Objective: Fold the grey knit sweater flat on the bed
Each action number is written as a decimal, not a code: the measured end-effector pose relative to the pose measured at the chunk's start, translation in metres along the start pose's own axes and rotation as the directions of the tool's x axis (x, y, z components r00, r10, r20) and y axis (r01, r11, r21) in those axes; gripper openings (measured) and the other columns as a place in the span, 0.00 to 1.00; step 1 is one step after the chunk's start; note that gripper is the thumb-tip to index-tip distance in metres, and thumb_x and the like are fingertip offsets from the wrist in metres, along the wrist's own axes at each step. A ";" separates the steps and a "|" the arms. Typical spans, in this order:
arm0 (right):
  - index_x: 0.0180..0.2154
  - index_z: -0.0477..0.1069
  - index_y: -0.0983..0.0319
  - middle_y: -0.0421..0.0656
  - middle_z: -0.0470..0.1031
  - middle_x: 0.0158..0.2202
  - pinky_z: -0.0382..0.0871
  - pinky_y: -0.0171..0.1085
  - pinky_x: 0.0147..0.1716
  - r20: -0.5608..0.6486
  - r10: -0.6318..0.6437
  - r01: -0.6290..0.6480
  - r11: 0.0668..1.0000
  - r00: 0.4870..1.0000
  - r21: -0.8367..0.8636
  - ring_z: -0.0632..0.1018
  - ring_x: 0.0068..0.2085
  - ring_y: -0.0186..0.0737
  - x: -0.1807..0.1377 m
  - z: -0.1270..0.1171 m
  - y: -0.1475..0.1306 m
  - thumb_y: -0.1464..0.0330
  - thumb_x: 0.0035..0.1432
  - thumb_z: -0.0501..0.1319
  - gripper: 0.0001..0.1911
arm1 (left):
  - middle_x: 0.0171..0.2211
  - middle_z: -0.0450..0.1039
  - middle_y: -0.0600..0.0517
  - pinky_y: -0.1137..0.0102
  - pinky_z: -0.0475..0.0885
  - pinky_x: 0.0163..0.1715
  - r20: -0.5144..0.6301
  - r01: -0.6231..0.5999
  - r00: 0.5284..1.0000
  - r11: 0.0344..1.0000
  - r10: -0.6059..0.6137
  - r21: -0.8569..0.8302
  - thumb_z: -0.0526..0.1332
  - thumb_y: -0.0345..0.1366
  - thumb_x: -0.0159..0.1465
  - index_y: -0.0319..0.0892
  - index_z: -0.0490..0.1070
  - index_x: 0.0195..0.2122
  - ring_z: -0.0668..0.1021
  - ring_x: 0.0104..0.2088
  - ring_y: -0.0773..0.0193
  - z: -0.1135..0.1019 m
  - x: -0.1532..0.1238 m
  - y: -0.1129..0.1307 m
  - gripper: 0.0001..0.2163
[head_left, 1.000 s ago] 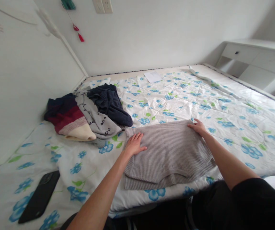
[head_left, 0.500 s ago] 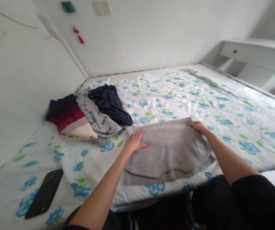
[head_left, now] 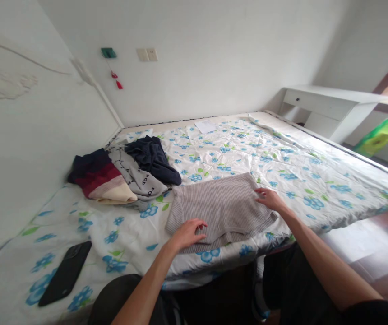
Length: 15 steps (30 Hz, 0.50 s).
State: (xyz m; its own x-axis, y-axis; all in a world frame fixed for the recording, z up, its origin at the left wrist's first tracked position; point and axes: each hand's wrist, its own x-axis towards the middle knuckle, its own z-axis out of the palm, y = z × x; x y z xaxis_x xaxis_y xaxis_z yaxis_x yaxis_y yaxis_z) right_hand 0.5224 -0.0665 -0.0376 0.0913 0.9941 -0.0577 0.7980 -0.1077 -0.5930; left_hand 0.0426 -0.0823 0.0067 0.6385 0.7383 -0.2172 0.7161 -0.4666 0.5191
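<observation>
A grey ribbed knit sweater lies folded and flat at the near edge of the bed. Over its lower left part is my left hand, fingers apart and curved, holding nothing. My right hand is at the sweater's right side, its fingers loosely spread at the edge; whether they touch the cloth I cannot tell. To the left of the sweater lies a heap of clothes: a navy, red and cream knit, a grey garment with black lettering and a dark navy garment.
A black phone rests on the floral bedsheet at the near left. A sheet of paper lies near the wall. At the back right stands a white desk, with a green and yellow item beside it.
My left hand has moved down from the sweater's upper left to its lower left. My right hand has come off the top right corner, lower along the side. The view has tilted up and right.
</observation>
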 end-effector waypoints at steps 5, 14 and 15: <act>0.57 0.86 0.56 0.47 0.86 0.59 0.70 0.47 0.69 0.255 -0.279 0.280 0.959 0.926 0.034 0.82 0.62 0.53 -0.070 0.025 -0.030 0.78 0.54 0.67 0.30 | 0.55 0.83 0.46 0.60 0.74 0.63 -0.016 0.025 1.000 0.998 -0.024 0.060 0.68 0.31 0.65 0.47 0.83 0.58 0.82 0.59 0.48 0.020 -0.033 0.014 0.20; 0.47 0.90 0.60 0.50 0.88 0.53 0.73 0.42 0.65 0.288 -0.246 0.300 0.941 0.925 -0.158 0.86 0.57 0.52 -0.084 0.027 -0.048 0.75 0.62 0.67 0.16 | 0.50 0.85 0.47 0.64 0.74 0.57 -0.123 0.103 0.989 0.984 -0.086 0.144 0.63 0.29 0.70 0.47 0.86 0.50 0.84 0.57 0.50 0.023 -0.029 0.025 0.13; 0.46 0.90 0.59 0.50 0.89 0.51 0.74 0.42 0.63 0.292 -0.243 0.298 0.941 0.925 -0.162 0.86 0.56 0.51 -0.082 0.024 -0.047 0.74 0.64 0.66 0.15 | 0.49 0.85 0.47 0.65 0.74 0.55 -0.126 0.103 0.988 0.985 -0.085 0.140 0.63 0.30 0.70 0.48 0.87 0.48 0.84 0.55 0.52 0.023 -0.030 0.026 0.13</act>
State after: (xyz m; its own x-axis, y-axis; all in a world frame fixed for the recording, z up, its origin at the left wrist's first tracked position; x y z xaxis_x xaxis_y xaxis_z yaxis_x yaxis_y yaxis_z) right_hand 0.4628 -0.1427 -0.0245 -0.2834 0.9481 -0.1444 0.8744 0.1936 -0.4449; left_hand 0.0485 -0.1275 0.0080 0.5346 0.8308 -0.1548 0.8104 -0.4519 0.3729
